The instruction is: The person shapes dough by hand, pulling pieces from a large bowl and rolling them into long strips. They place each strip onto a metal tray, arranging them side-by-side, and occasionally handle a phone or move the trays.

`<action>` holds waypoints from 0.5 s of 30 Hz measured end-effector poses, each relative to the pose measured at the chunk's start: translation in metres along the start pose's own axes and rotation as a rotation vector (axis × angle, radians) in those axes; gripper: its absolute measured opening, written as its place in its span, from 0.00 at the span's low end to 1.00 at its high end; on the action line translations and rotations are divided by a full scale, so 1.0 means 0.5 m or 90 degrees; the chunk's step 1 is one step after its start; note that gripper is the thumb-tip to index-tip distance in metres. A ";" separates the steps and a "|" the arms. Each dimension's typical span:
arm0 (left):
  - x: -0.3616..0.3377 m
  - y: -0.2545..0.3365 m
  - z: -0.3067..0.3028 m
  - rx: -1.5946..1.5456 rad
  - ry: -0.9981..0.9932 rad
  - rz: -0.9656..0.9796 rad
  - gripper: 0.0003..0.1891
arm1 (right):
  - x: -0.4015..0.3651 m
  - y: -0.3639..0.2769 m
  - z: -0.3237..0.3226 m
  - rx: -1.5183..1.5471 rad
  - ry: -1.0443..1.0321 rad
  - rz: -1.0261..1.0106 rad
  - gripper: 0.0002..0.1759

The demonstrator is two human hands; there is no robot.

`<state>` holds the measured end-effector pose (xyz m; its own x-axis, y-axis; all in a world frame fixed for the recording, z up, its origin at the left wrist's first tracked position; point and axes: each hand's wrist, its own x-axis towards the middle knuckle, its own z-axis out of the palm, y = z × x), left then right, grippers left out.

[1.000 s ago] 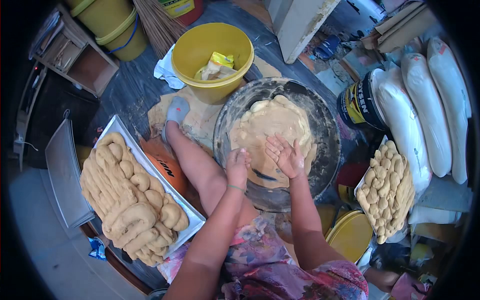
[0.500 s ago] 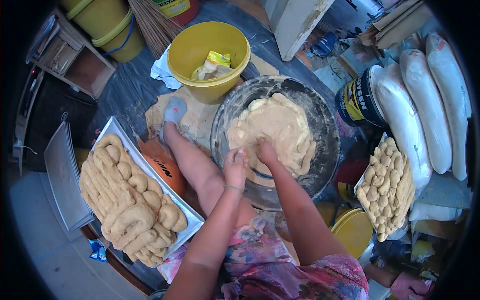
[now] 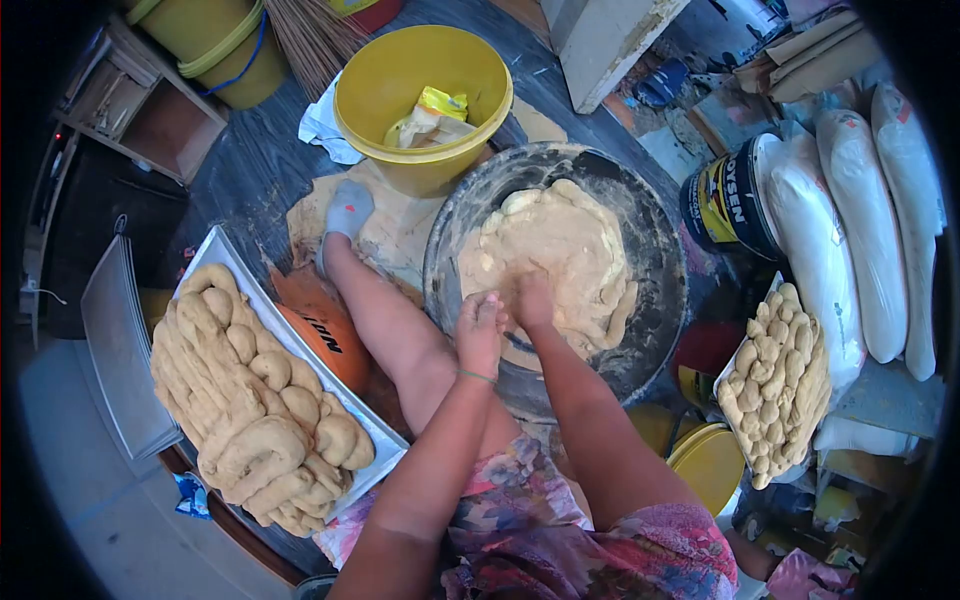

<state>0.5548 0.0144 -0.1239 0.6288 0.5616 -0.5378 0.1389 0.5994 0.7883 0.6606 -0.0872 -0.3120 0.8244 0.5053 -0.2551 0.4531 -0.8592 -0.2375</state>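
Note:
A wide black basin (image 3: 655,290) holds a pale mass of dough (image 3: 560,245), its middle dusted and its outer edge in thick lumpy folds. My right hand (image 3: 532,300) presses into the dough near its lower left, fingers curled down and their tips hidden in it. Beside it, my left hand (image 3: 481,325) hovers over the basin's near-left part with its fingers curled together. Whether anything sits inside those fingers is hidden. A thin band circles my left wrist.
Left of my leg, a metal tray (image 3: 375,445) carries piled dough ropes (image 3: 240,400). A smaller tray of dough pieces (image 3: 775,380) stands at right. Behind the basin is a yellow bucket (image 3: 430,165) with packets inside. A paint pail (image 3: 730,195) and long white bags (image 3: 815,250) stand at right.
My right hand has shifted slightly and its fingers look more curled into the dough. My left hand stays beside it, fingers still curled. The view has tilted a little.

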 end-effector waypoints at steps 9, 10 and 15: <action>-0.007 0.002 0.000 0.037 -0.006 0.002 0.10 | -0.254 0.159 -0.045 -0.027 -0.026 0.373 0.40; -0.005 -0.002 -0.003 0.030 -0.009 0.003 0.10 | -0.247 0.151 -0.075 -0.020 -0.149 0.362 0.39; 0.002 -0.015 -0.006 0.080 0.017 0.020 0.10 | -0.245 0.092 -0.057 -0.053 -0.395 0.106 0.35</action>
<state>0.5519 0.0122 -0.1314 0.6134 0.5954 -0.5188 0.2151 0.5061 0.8352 0.5902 -0.1910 -0.2650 0.5475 0.2955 -0.7829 0.3820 -0.9207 -0.0803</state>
